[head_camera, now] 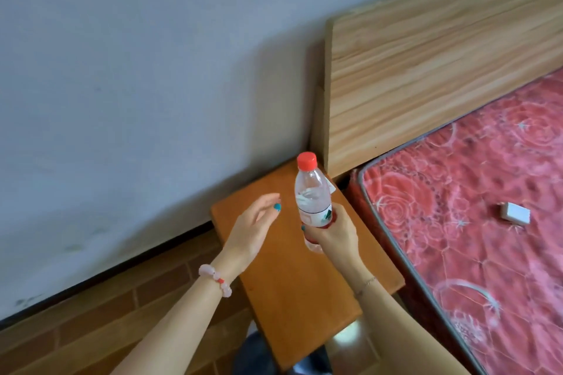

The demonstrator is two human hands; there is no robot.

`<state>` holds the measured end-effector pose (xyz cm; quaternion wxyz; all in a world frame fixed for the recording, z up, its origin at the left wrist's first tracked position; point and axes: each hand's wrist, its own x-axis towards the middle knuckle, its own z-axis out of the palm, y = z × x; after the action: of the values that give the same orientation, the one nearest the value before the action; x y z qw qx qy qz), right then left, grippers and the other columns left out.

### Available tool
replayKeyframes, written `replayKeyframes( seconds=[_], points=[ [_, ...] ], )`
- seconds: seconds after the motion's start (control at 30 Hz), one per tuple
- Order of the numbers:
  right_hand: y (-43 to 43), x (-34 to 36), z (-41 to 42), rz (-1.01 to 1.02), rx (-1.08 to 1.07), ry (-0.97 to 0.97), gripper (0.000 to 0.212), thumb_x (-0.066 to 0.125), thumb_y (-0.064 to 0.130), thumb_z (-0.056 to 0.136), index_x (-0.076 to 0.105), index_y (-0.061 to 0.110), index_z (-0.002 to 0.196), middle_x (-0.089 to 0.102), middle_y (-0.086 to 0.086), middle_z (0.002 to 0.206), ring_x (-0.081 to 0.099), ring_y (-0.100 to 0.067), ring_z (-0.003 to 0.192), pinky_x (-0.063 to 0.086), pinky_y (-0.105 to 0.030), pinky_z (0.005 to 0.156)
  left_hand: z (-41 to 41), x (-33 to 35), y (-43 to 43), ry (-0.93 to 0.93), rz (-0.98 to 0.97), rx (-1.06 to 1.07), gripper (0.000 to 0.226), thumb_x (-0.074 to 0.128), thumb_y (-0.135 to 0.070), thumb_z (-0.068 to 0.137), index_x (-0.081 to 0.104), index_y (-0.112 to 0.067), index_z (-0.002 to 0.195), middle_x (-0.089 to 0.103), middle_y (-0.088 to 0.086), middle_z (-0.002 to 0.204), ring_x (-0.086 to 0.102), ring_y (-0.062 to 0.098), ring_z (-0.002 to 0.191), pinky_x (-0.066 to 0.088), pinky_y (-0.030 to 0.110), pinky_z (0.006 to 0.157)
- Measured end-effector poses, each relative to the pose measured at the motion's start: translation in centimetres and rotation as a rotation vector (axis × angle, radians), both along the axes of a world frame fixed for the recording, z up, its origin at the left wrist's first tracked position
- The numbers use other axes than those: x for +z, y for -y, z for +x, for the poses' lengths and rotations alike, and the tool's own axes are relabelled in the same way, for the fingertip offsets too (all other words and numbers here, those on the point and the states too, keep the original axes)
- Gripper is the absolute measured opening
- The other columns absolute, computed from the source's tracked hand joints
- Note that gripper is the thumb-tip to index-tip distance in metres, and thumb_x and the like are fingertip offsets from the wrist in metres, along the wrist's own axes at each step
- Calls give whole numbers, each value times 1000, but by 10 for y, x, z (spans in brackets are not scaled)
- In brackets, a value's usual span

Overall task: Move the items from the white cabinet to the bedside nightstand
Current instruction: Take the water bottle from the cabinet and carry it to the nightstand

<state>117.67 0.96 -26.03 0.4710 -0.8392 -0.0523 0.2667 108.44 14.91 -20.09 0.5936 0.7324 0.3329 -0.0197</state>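
A clear plastic water bottle (311, 192) with a red cap and a white-and-red label stands upright over the far part of the orange-brown nightstand (283, 283). My right hand (333, 233) grips its lower half; the bottle's base is hidden by my fingers, so I cannot tell whether it touches the top. My left hand (254, 227) hovers just left of the bottle, fingers spread, holding nothing. The white cabinet is out of view.
A bed with a red flowered mattress (475, 222) and a light wooden headboard (441, 64) lies right of the nightstand. A small white box (301, 210) lies on the mattress. A grey wall runs behind; brick-patterned floor is at the left.
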Motion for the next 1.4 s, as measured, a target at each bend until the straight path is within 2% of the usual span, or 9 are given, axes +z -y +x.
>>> replayKeyframes(
  seconds=[0.17,0.27,0.4,0.47,0.53,0.6,0.87,1.23,1.4],
  points=[
    [-43,-27,30,59,-31,20,54,77,30,70,51,26,117,63,10,101,60,-8,91,44,-18,72,-16,-30,-33,-130,340,-108,42,44,-40,96,43,-30,137,45,-14,140,42,5,128,35,17,96],
    [-68,-49,46,102,-50,-2,53,76,23,73,51,20,119,63,6,101,60,-10,91,42,-10,64,-29,-42,-51,-182,650,-264,45,46,-40,96,44,-24,138,48,-9,140,46,10,127,36,17,93],
    [-94,-80,62,125,-59,-18,45,77,21,72,50,24,108,66,-5,99,64,-19,88,53,-27,65,-40,-52,-65,-178,904,-394,46,48,-40,90,58,-14,126,64,2,122,61,19,111,44,31,93],
    [-105,-92,68,132,-55,15,42,76,18,71,45,28,97,65,-9,94,64,-21,82,50,-25,57,-43,-55,-68,-170,966,-391,45,50,-38,86,62,-13,122,66,3,117,63,20,107,44,34,93],
    [-114,-101,73,119,-36,72,46,77,17,71,43,25,102,60,-3,94,60,-15,83,48,-22,61,-45,-57,-72,-171,1004,-389,45,50,-38,86,62,-13,121,66,3,117,63,21,108,44,36,95],
    [-121,-110,76,119,-28,108,51,77,16,71,44,22,109,57,1,97,58,-14,89,51,-28,72,-47,-60,-76,-177,1015,-393,46,44,-40,89,61,-14,122,65,3,118,61,21,111,43,37,96],
    [-130,-139,77,137,-8,103,65,77,20,75,41,20,129,54,7,118,51,-8,106,42,-26,93,-43,-69,-80,-149,1010,-400,47,39,-39,89,62,-13,121,66,3,116,61,21,110,44,37,96],
    [-118,-141,73,112,-10,41,75,77,21,76,32,21,136,49,-1,133,49,-20,121,43,-41,102,-44,-66,-62,-142,998,-404,46,39,-41,89,63,-16,120,67,1,115,62,18,109,46,36,94],
    [-98,-116,66,65,62,16,70,72,17,81,33,17,140,45,-2,140,43,-19,127,37,-28,98,-42,-42,-56,-120,1028,-420,48,37,-41,89,63,-14,120,67,3,115,63,21,109,48,40,94]
  ],
)
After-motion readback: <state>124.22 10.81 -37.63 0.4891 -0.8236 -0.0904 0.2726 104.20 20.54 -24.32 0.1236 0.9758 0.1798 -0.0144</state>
